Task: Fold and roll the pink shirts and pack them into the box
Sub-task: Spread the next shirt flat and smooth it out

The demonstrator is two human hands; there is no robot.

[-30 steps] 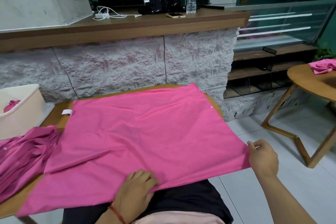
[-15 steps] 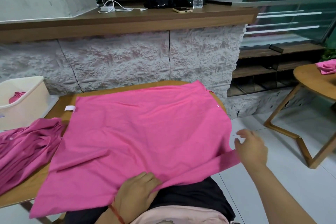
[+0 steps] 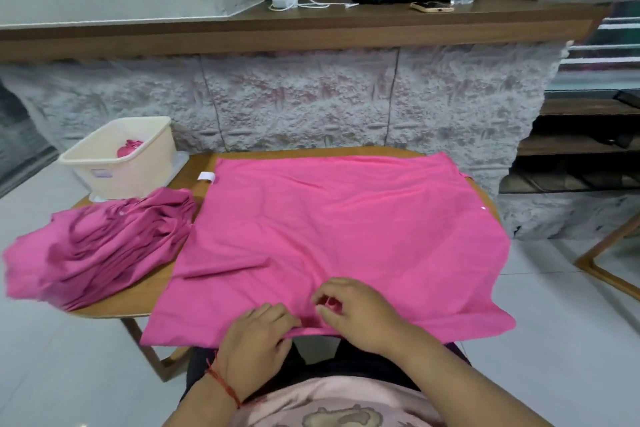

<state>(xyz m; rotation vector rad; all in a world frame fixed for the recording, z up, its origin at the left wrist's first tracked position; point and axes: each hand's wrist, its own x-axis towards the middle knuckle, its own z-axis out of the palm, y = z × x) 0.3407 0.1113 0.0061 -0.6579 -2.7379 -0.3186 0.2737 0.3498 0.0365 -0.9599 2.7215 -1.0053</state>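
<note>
Shirt (image 3: 346,236) number two, by my reckoning, lies spread flat over most of the table (image 3: 204,163), its near hem hanging just off the table's front edge toward the seated person. As for progress, the task looks to be early: one pink roll (image 3: 129,150) sits in the box (image 3: 131,170) at the table's far left corner, a crumpled pile (image 3: 100,243) of darker pink shirts waits on the table's left end, partly overhanging it, and the spread shirt shows no fold yet. So one shirt seems packed, this one has all its folding and rolling ahead of it, and the pile comes after. Both hands are at the middle of the table's front edge, close together on the near hem. The left hand (image 3: 256,340) has its fingers (image 3: 277,315) curled over the hem, gripping a small bunch of cloth that puckers beside them. The right hand (image 3: 356,315) rests on top of the shirt just inside the hem, its fingers (image 3: 323,291) bent, thumb and forefinger curving toward each other with pink cloth showing between them; whether they have it nipped I cannot tell. The rest of the shirt stretches away from both hands, smooth but for a long crease toward the table's left.
</note>
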